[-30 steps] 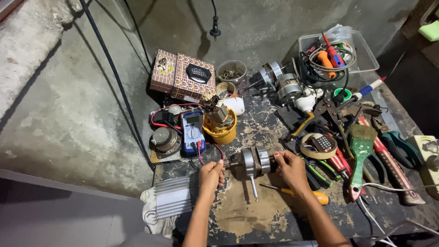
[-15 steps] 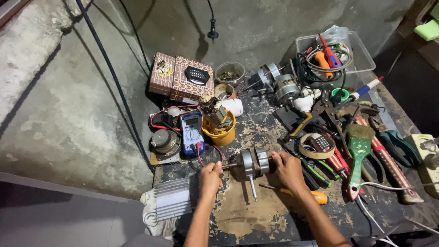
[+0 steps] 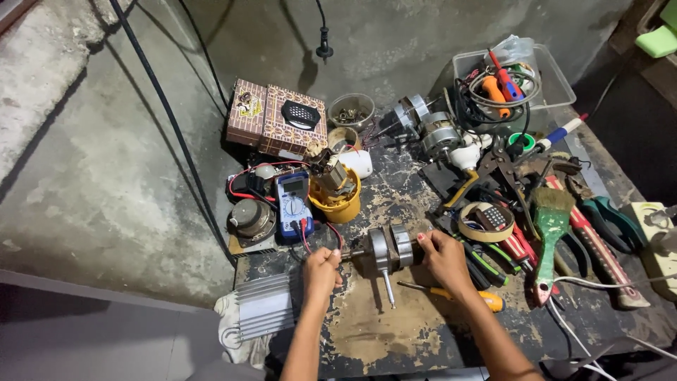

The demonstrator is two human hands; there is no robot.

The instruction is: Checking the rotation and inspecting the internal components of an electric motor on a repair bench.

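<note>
Head view: left hand (image 3: 321, 269) fingers pinch the shaft end of the small motor (image 3: 389, 248), and right hand (image 3: 443, 255) fingers close around its other end, holding it just above the worn bench (image 3: 395, 339). A slip could drop it onto the screwdriver (image 3: 451, 295). The multimeter (image 3: 293, 204), its leads and the yellow cup (image 3: 338, 204) crowd close behind.
</note>
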